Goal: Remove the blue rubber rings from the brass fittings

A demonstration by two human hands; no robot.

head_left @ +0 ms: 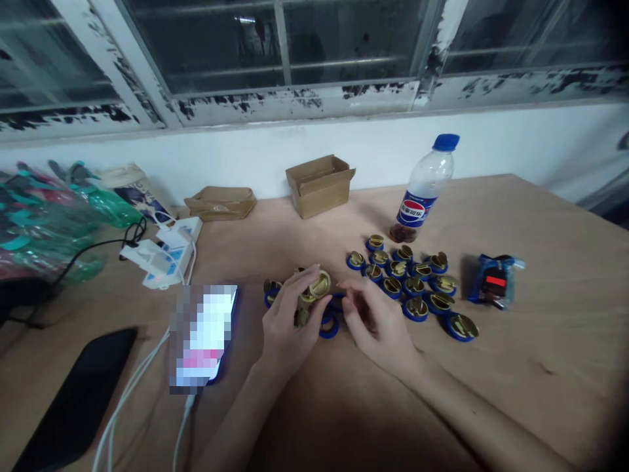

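My left hand (291, 318) pinches a round gold-coloured metal piece (320, 284) between thumb and fingers, its face turned toward me. Close by on the right, my right hand (381, 324) has its fingers curled together; whatever they hold, if anything, is hidden. On the table below and between the hands lies a blue ring (329, 327), with more blue pieces partly covered. A few gold and blue pieces (270, 293) sit behind my left hand. Beyond my right hand stand several blue rings fitted with gold metal parts (414, 284), grouped in loose rows.
A cola bottle (417, 196) stands behind the rows, and a blue plastic packet (495, 282) lies to their right. Cardboard boxes (322, 187) are near the wall. Left are a lit phone (209, 334), a dark phone (78, 393), a power strip (167, 252) with cables, and plastic bags (44, 216).
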